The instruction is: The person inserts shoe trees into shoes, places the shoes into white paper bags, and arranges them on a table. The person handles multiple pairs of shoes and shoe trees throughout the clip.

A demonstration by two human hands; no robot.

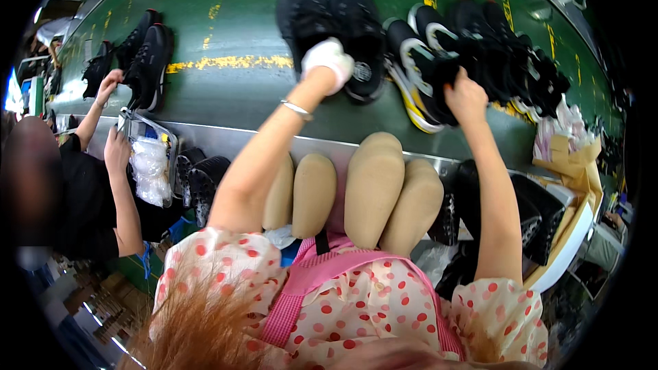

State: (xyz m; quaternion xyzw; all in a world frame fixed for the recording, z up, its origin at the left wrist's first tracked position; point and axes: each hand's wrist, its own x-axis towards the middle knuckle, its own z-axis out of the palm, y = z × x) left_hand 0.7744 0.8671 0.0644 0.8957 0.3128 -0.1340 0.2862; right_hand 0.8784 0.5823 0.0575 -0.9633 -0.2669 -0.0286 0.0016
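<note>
A pair of black lace-up sneakers stands toes away from me on the green table. My left hand, in a white covering that looks like a glove, rests over the opening of the left shoe. Its fingers are hidden there. Farther right, my right hand has its fingers closed on the heel end of a black shoe. Beside that one lies a black sneaker with a white and yellow sole.
More black shoes line the table's right side. Beige rounded forms stand before me at the metal edge. At left, a person's hands work near black shoes. A cardboard box sits at right.
</note>
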